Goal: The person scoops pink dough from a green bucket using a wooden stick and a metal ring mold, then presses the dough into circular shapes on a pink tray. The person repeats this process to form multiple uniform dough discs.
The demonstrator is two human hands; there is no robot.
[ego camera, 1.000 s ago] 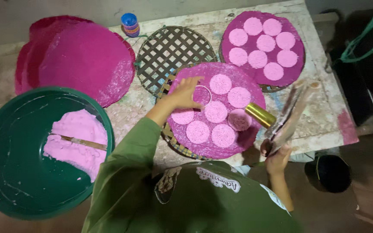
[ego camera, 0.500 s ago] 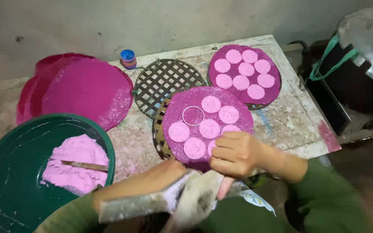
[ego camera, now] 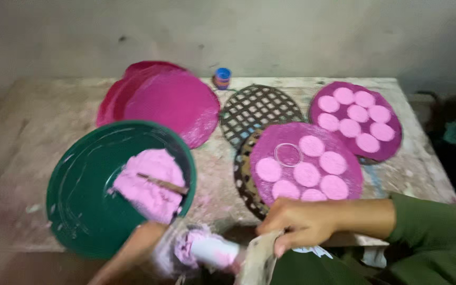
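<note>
My left hand [ego camera: 135,250] is blurred at the bottom edge, closed around the pink-smeared end of a whitish bag [ego camera: 212,252] just in front of the green basin [ego camera: 80,211]. To the right, my right hand [ego camera: 299,221] grips the same bag's other end. That hand sits at the near rim of a magenta round tray [ego camera: 344,158]. The tray bears several pale pink discs and an empty ring mark [ego camera: 287,154]. Inside the basin lies a lump of pink paste [ego camera: 149,195] with a small stick [ego camera: 162,183] across it.
A second magenta tray [ego camera: 391,142] of pink discs sits at the back right. A dark woven lattice mat [ego camera: 259,108] lies behind the near tray. Stacked magenta round sheets [ego camera: 164,103] are at the back left, with a small blue-lidded jar [ego camera: 221,77] by the wall.
My left hand left the tray of discs and came down to the bag. Both hands now hold it low at the table's front edge, closer to the basin.
</note>
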